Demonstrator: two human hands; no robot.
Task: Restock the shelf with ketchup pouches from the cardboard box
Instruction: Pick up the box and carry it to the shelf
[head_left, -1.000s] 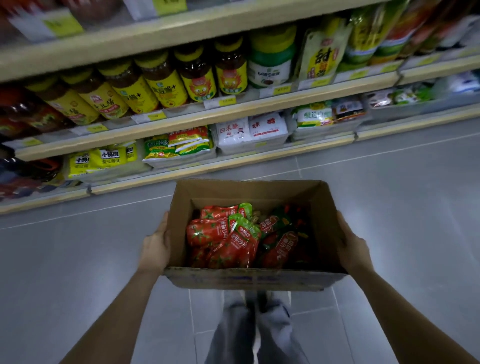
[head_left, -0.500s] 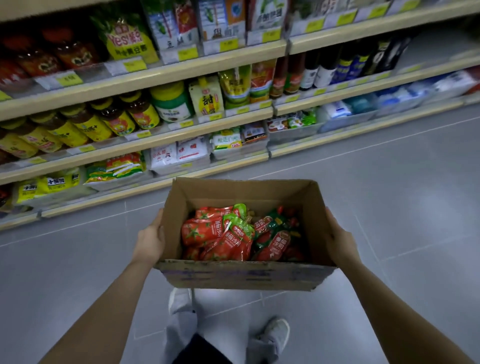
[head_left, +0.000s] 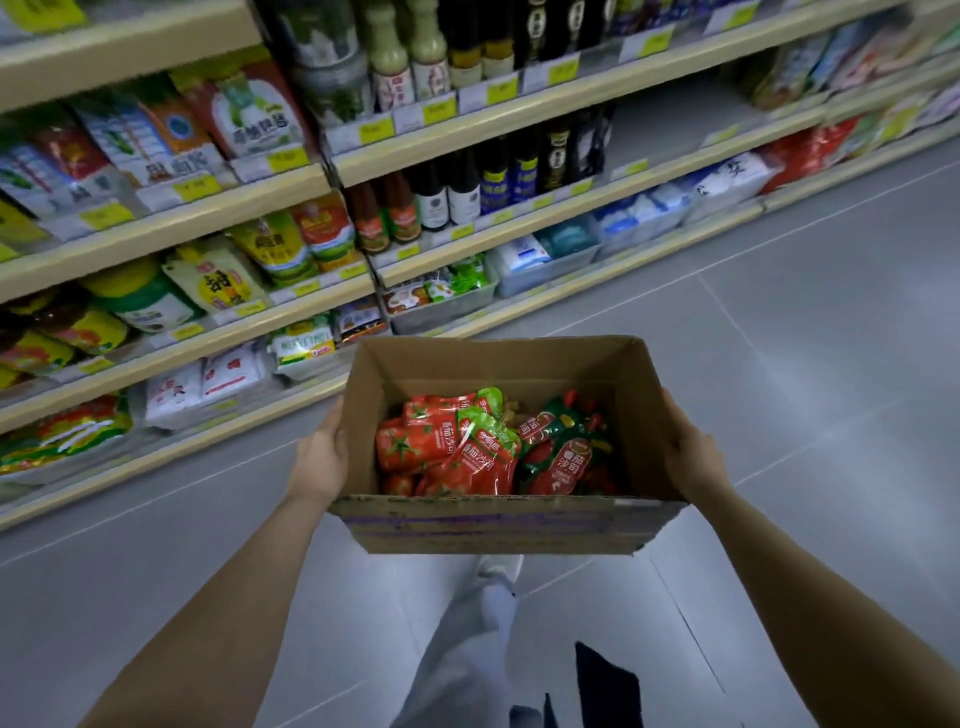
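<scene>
An open cardboard box (head_left: 493, 525) is carried in front of me above the floor. Inside lie several red and green ketchup pouches (head_left: 467, 452). My left hand (head_left: 319, 457) grips the box's left wall, thumb over the rim. My right hand (head_left: 693, 457) grips the right wall, its fingers hidden under or behind the cardboard. The shelf unit (head_left: 467, 130) runs along the left and back, stocked with sauces and packets. A bare stretch of shelf (head_left: 670, 124) lies right of the dark bottles.
Grey tiled floor (head_left: 779, 338) spreads to the right and below. My leg in light trousers (head_left: 467, 639) shows under the box. Low bins of packets (head_left: 441, 299) line the bottom shelf close to the box's far edge.
I have moved right along the aisle with the box; the shelf contents have slid left and dark bottles and a bare shelf stretch came into view. Both hands keep their hold.
</scene>
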